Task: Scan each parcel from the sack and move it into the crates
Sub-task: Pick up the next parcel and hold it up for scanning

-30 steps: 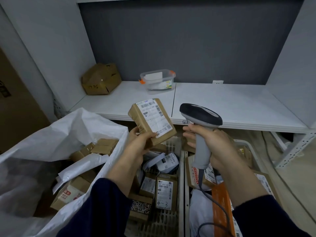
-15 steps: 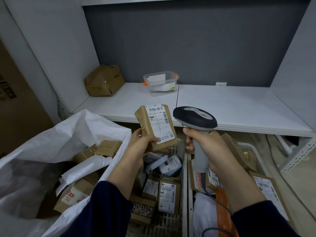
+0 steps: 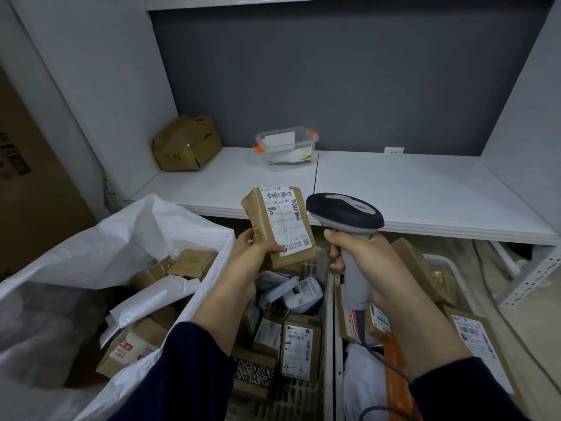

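My left hand (image 3: 252, 256) grips a small brown parcel (image 3: 277, 224) upright by its lower end, its white barcode label facing me. Just to its right, my right hand (image 3: 367, 262) holds the grey handle of a barcode scanner (image 3: 344, 212), whose dark head sits level with the label. At the left, the open white sack (image 3: 121, 247) holds several brown and white parcels. Below my hands stand two white crates side by side, the left crate (image 3: 326, 344) and the right crate (image 3: 440, 261), each holding several labelled parcels.
A white shelf (image 3: 409, 189) runs behind my hands, carrying a crumpled cardboard box (image 3: 186, 144) and a clear plastic tub (image 3: 287, 144) with orange clips. A large cardboard box (image 3: 30, 183) stands at far left. The scanner's cable (image 3: 382, 360) trails down over the right crate.
The parcel has tilted more upright and the scanner has come closer to its label. The view has shifted slightly, and both hands keep their holds.
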